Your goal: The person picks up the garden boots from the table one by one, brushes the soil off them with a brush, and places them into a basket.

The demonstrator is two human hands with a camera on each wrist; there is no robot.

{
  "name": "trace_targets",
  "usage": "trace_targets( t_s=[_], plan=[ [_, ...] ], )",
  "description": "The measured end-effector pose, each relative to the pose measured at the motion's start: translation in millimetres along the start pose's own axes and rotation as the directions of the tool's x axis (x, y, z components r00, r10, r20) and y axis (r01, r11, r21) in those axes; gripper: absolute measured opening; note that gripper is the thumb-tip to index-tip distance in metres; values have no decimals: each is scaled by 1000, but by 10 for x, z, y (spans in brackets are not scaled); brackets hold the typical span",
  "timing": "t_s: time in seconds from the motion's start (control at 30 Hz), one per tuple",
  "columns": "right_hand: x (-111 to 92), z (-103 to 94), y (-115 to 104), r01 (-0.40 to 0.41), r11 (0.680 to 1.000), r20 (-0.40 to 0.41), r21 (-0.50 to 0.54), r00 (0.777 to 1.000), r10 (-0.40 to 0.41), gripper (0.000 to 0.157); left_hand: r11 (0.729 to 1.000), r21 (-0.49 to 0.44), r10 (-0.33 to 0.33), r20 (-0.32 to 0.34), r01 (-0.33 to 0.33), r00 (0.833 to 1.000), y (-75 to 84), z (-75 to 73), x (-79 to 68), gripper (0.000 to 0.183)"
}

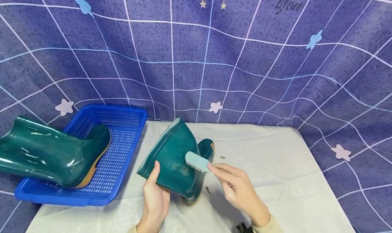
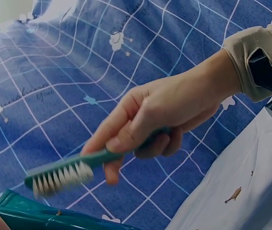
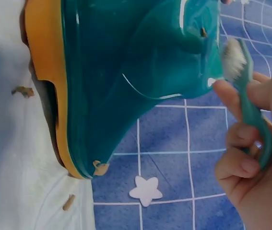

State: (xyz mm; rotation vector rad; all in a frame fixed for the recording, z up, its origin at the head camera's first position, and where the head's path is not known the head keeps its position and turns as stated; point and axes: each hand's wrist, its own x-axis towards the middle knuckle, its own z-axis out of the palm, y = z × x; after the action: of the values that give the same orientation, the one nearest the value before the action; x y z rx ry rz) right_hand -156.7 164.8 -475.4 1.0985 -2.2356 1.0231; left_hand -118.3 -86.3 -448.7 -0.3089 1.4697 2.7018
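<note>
My left hand (image 1: 156,200) grips a green rubber boot (image 1: 174,148) by the upper shaft, thumb on the outside. The boot leans on the white cloth, its opening tipped toward the upper left. In my right hand (image 1: 240,190) is a pale green scrub brush (image 1: 197,161), held by its handle. The white bristles face the shaft, just off its surface in the wrist views. A small brown bit clings to the shaft, and a brown flake (image 3: 100,167) sits on the toe beside the orange sole (image 3: 44,38).
A blue plastic basket (image 1: 141,115) stands on the left with a second green boot (image 1: 52,154) lying across it, shaft over the rim. Brown scraps (image 1: 208,190) lie on the white cloth (image 1: 263,154). A blue-purple gridded curtain (image 1: 190,73) hangs behind the table.
</note>
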Motion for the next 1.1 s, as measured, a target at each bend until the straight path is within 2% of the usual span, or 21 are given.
trace_targets(
  t_s=[0.13,0.27,0.37,0.47,0.6,0.7,0.8,0.97,1.03,1.1],
  plan=[
    [-9,-13,-14,19,998,74,-58,997,-15,57,1000,1,13,-4,-13,1000,2,4,-2,67],
    [-29,-136,-59,-48,999,133,-12,990,50,54,1000,-7,15,-8,-15,1000,6,0,6,66],
    [-6,-222,-137,-81,996,56,31,995,79,51,1000,-4,4,-4,-4,1000,5,4,13,66],
    [50,-202,-207,-33,999,-59,13,998,34,47,1000,9,6,13,-6,1000,-6,6,7,67],
    [86,-21,-216,23,994,-150,-110,988,-40,43,1000,15,24,13,-24,1000,-25,30,-24,65],
    [70,138,-199,-17,991,-197,-136,980,-10,45,999,8,41,5,-41,999,-51,51,-44,59],
    [55,235,-187,-43,992,-195,-120,981,19,53,998,11,58,-7,-58,998,-70,70,-52,51],
    [43,147,-147,13,990,-77,-143,997,-25,60,996,-7,87,-50,-87,995,-64,65,-52,50],
    [47,78,-131,19,990,-81,-139,996,-31,59,995,-15,95,-55,-96,994,-59,61,-51,50],
    [61,49,-121,4,992,-129,-128,991,-20,57,995,-9,103,-41,-103,994,-60,64,-52,49]
  ],
)
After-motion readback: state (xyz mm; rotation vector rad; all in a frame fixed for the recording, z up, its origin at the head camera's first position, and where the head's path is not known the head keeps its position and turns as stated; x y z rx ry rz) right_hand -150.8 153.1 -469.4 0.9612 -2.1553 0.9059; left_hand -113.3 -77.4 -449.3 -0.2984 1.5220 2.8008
